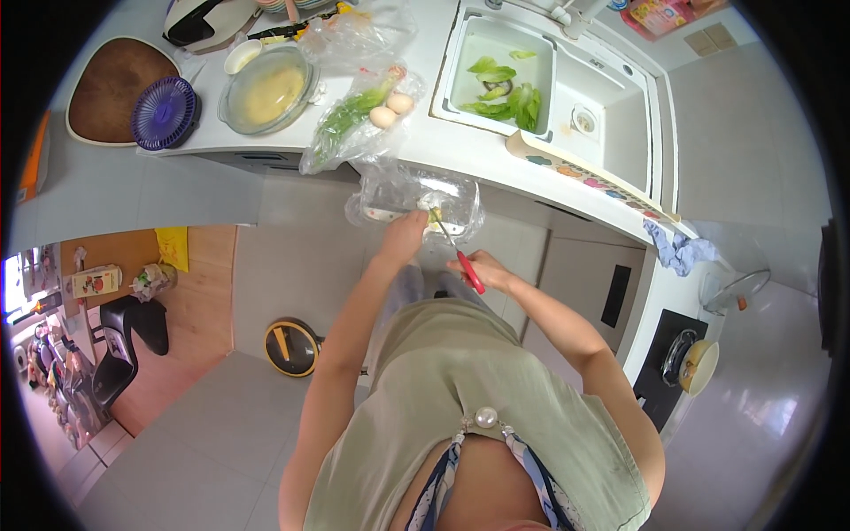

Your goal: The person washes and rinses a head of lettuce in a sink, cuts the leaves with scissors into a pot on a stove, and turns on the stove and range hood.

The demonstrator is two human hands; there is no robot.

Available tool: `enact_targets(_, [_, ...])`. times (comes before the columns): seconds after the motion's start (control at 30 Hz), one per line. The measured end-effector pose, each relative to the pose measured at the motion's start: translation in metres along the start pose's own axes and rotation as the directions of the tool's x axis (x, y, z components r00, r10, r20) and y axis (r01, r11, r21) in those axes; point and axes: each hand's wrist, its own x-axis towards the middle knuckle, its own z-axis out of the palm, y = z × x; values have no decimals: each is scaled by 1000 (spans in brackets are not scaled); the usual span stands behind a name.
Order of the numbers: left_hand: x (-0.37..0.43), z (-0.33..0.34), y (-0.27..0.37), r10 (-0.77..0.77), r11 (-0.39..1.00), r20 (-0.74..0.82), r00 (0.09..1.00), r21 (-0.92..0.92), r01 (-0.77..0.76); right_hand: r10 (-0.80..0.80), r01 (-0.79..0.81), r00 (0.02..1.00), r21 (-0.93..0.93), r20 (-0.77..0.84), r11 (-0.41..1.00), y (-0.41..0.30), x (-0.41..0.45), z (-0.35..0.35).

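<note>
My right hand [488, 271] grips red-handled kitchen scissors [470, 271], whose blades reach a small pale and yellowish food piece [434, 216]. The fingers of my left hand [406, 233] pinch at that same piece; what exactly it is cannot be made out. Below both lies a plastic-lined bin [458, 189] in front of the counter, with scraps in it. Two eggs [383, 117] and a bunch of green onions [352, 113] rest on a clear plastic bag at the counter's edge.
Leafy greens [524, 103] float in a water-filled basin [458, 79] in the sink. A glass bowl [265, 93] with yellowish contents, a purple fan [164, 114] and a brown board [113, 93] are at the left. On the right stands a pot [700, 368] by the hob [654, 391].
</note>
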Motion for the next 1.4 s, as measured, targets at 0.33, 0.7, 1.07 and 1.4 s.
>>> enact_targets(0.33, [-18,6,-15,-229,687,40,973,-701,190,48,-54,996,77,74,996,-8,-13,-25])
enact_targets(0.7, [-19,-59,21,-93,-364,349,932,-883,294,-293,208,923,-316,-249,926,-48,-56,-34])
enact_targets(1.07, [-21,-49,36,145,-689,268,952,-663,291,-671,306,618,-661,-410,686,-56,-56,-21])
enact_targets(1.4, [-21,-46,58,121,-860,284,951,-449,244,-643,296,646,-641,-412,708,-48,-50,-14])
